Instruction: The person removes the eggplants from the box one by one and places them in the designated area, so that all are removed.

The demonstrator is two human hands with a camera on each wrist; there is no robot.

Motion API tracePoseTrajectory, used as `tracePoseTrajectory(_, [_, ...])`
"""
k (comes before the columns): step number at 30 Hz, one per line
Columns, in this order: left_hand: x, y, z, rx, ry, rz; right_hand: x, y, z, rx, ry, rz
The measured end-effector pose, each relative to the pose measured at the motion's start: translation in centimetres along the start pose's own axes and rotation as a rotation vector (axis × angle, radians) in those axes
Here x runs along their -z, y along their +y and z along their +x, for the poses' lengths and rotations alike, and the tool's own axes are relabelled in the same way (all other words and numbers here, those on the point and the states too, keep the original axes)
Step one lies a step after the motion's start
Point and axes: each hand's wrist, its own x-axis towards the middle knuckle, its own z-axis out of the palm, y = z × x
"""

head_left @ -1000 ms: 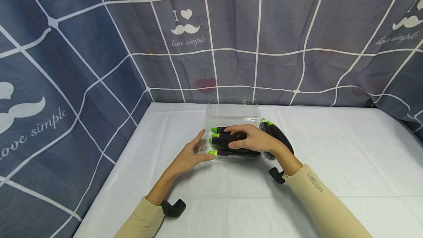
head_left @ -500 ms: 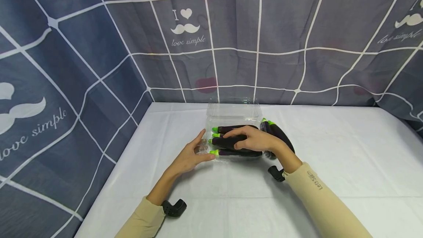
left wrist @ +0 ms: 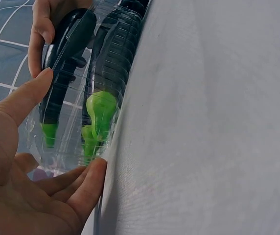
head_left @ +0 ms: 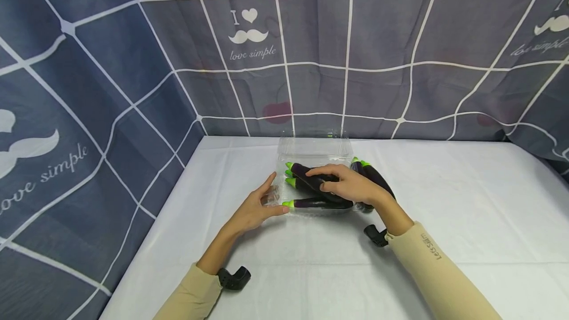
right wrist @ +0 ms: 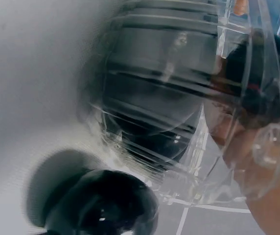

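Note:
A clear plastic box [head_left: 311, 148] stands with its lid tipped back and several dark purple eggplants with green stems inside. My left hand [head_left: 254, 210] holds the left end of the box, thumb at the near corner and fingers spread toward the far side. From above, my right hand [head_left: 353, 185] grips an eggplant [head_left: 303, 173] that lies slantwise over others at the back. Along the front wall lies another eggplant [head_left: 317, 203]. The left wrist view shows green stems [left wrist: 101, 112] through the box wall. Much of the gripped eggplant is hidden by the right hand.
Beside the box's right end, dark eggplants [head_left: 378, 178] lie on the white-covered table [head_left: 311, 285]; the rounded end of one eggplant [right wrist: 105, 203] shows in the right wrist view. A grey-blue curtain [head_left: 382, 38] with white lines hangs behind and at the left.
The eggplant under my right hand has turned slantwise, its stem now farther back, and the stems beneath have shifted. My left hand and the box have stayed in place.

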Motion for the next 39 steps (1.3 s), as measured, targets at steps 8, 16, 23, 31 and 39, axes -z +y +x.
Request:
tracePoseTrajectory(8, [0.1,0.0,0.0,-0.011,0.001,0.001,-0.1,0.1,-0.4,-0.030,0.090,-0.011])
tracePoseTrajectory(16, [0.1,0.0,-0.1,-0.014,-0.001,0.002,-0.1,0.6,-1.0,-0.036,0.150,-0.001])
tracePoseTrajectory(23, [0.0,0.0,-0.1,0.000,0.009,0.011,-0.1,0.8,-1.2,-0.049,0.183,0.008])
tracePoseTrajectory(31, [0.1,0.0,-0.1,0.005,0.009,0.003,-0.2,1.0,-1.4,-0.055,0.211,0.001])
tracePoseTrajectory(39, [0.1,0.1,-0.1,0.002,0.003,0.002,-0.1,0.6,-2.2,-0.092,0.274,0.025])
